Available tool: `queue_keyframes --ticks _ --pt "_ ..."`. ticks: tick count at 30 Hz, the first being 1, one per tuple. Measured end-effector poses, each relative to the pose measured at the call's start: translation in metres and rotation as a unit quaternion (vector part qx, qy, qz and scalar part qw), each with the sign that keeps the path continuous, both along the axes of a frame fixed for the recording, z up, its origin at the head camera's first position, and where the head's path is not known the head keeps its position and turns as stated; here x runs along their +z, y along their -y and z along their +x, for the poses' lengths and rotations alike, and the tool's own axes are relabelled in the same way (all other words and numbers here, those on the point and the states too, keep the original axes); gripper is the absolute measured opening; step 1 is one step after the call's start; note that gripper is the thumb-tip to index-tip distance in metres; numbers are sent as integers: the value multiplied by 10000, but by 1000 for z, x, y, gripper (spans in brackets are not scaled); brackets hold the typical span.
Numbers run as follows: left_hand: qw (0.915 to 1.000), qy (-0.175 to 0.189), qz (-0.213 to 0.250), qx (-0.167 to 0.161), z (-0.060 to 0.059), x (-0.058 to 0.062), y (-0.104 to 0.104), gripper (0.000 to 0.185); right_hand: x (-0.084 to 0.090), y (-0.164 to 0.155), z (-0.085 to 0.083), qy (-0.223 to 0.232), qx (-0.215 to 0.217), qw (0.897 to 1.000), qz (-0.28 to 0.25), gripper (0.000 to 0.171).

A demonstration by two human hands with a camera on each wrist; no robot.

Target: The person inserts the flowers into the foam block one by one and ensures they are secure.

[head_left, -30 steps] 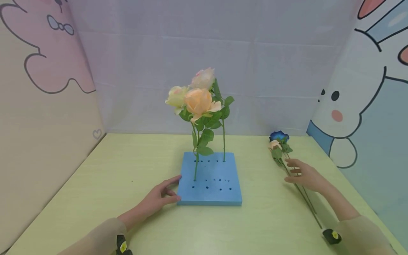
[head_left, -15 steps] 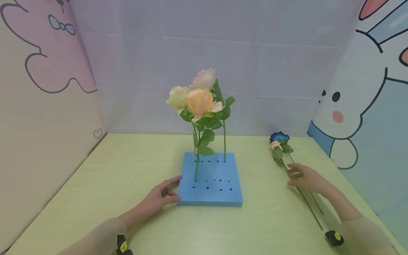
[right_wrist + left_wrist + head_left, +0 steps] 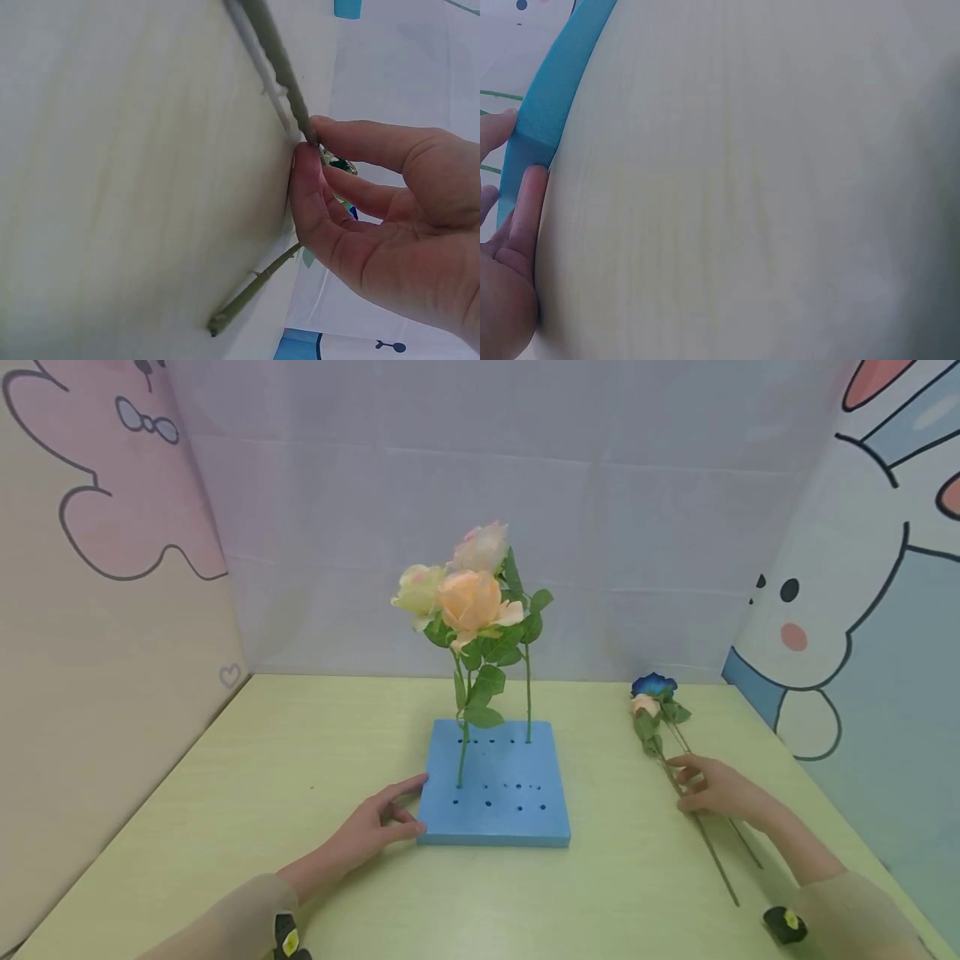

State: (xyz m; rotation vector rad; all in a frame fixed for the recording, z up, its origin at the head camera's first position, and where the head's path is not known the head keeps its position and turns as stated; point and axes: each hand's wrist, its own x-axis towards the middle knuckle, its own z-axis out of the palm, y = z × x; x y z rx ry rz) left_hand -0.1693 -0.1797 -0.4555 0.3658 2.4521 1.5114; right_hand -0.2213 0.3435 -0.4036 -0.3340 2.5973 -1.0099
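Note:
My left hand (image 3: 369, 827) rests against the left edge and front corner of the blue board (image 3: 502, 824), fingers mostly straight. In the left wrist view, its fingers touch the board's side (image 3: 555, 82). Three artificial roses stand upright in the board's holes: an orange-peach rose (image 3: 470, 602), a pale yellow rose (image 3: 417, 591) and a pale pink rose (image 3: 482, 548). On the right, my right hand (image 3: 723, 795) pinches the stem (image 3: 279, 60) of a light peach rose (image 3: 644, 706) between thumb and finger. A blue rose (image 3: 654, 686) lies beside it, its stem (image 3: 251, 300) partly behind the hand.
Several small holes dot the board's top. The pale table (image 3: 315, 743) extends around it. Behind rises a light cloth backdrop (image 3: 337, 527), with cartoon-printed panels at left and right. A dark wrist strap piece (image 3: 784, 925) shows at the right sleeve.
My right hand has closed thumb and finger on the light peach rose's stem, and that stem's lower end has shifted left. The left hand and board stay put.

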Motion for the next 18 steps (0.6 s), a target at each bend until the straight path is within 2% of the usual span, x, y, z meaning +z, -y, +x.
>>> queue_keyframes --ticks 10,18 --pt "10000 51 -14 36 1 1 -1 72 6 4 -3 276 184 9994 -95 58" --pt "10000 70 -6 71 1 1 -1 72 6 8 -3 1002 271 9913 -808 62"
